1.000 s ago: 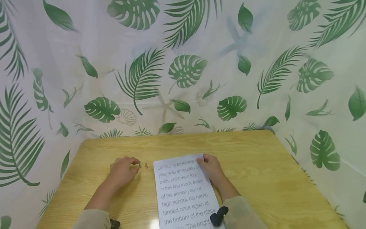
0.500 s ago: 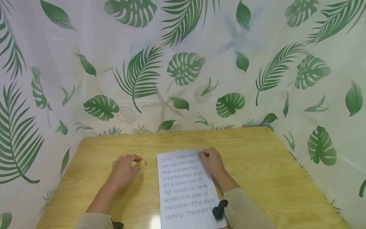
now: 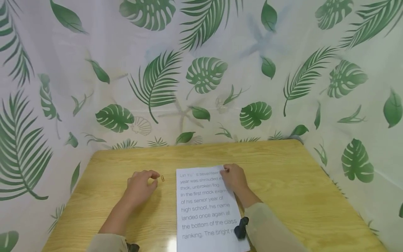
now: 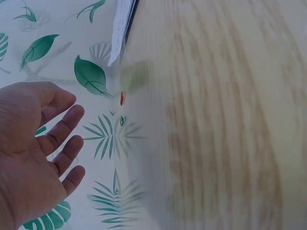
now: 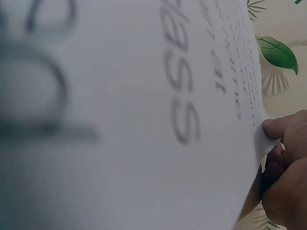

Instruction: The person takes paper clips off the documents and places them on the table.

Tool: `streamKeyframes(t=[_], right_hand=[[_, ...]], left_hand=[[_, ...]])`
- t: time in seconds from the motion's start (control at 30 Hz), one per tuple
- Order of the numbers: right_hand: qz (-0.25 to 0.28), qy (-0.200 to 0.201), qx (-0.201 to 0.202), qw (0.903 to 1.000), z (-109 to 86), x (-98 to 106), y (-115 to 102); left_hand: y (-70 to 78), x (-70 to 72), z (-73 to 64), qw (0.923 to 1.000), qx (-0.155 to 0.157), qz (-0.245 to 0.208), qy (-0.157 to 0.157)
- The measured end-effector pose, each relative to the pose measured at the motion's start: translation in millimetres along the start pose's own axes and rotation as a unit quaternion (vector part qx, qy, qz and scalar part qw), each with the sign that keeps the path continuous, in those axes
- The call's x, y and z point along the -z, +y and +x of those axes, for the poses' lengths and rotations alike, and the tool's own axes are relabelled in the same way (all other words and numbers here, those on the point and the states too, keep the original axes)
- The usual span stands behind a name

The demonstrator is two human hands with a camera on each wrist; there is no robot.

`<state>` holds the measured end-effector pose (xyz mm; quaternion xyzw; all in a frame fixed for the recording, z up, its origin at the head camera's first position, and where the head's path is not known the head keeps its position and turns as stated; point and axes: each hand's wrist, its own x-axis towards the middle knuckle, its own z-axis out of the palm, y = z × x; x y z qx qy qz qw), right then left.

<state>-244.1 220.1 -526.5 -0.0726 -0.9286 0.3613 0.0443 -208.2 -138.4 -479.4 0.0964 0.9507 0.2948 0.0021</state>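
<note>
My right hand (image 3: 234,178) pinches the upper right corner of a stack of printed paper (image 3: 201,206), thumb on top, as the right wrist view shows. Left of the paper, my left hand (image 3: 140,187) hovers over the table with loosely bent fingers. An orange-red paper clip (image 3: 162,178) lies just beyond its fingertips. The left wrist view shows that red paper clip (image 4: 123,98) and a green paper clip (image 4: 122,120) lying apart from the hand (image 4: 43,143), with nothing between its fingers. In the head view the green clip is hidden by the fingers.
Everything lies on a wood-grain table (image 3: 283,196). A white leaf-print sheet (image 3: 214,105) hangs behind it and along both sides. Dark wrist devices are strapped at both sleeves. Light glares on the table near the paper's lower left.
The paper has shifted slightly right and away, straightening a little, with my right hand still on its corner. My left fingers have moved slightly right, covering the green clip in the head view.
</note>
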Motion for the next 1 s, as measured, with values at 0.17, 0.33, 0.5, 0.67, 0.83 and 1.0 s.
streamKeyframes(t=[0.17, 0.33, 0.5, 0.67, 0.83, 1.0], right_hand=[[-0.009, -0.008, -0.004, 0.9999, 1.4, 4, 1], [-0.021, 0.004, 0.008, 0.9997, 2.1, 5, 1], [-0.046, 0.008, 0.021, 0.9987, -1.2, 4, 1], [-0.072, 0.001, 0.018, 0.9973, -3.0, 6, -3], [-0.153, -0.074, 0.005, 0.9854, -10.5, 16, -15], [-0.164, -0.153, 0.023, 0.9743, -19.3, 35, -30]], left_hand=[[-1.1, 1.6, 0.1, 0.9999, 0.000, 0.015, -0.002], [-1.5, 1.1, 1.1, 0.9999, -0.004, 0.013, -0.003], [-1.0, -1.3, 0.7, 0.9999, -0.003, 0.012, -0.005], [-1.1, -3.1, 1.2, 1.0000, -0.004, 0.005, -0.005], [-0.7, -4.6, 0.1, 0.9999, -0.006, -0.001, -0.012], [5.7, -7.4, 2.4, 0.9998, -0.005, 0.003, -0.017]])
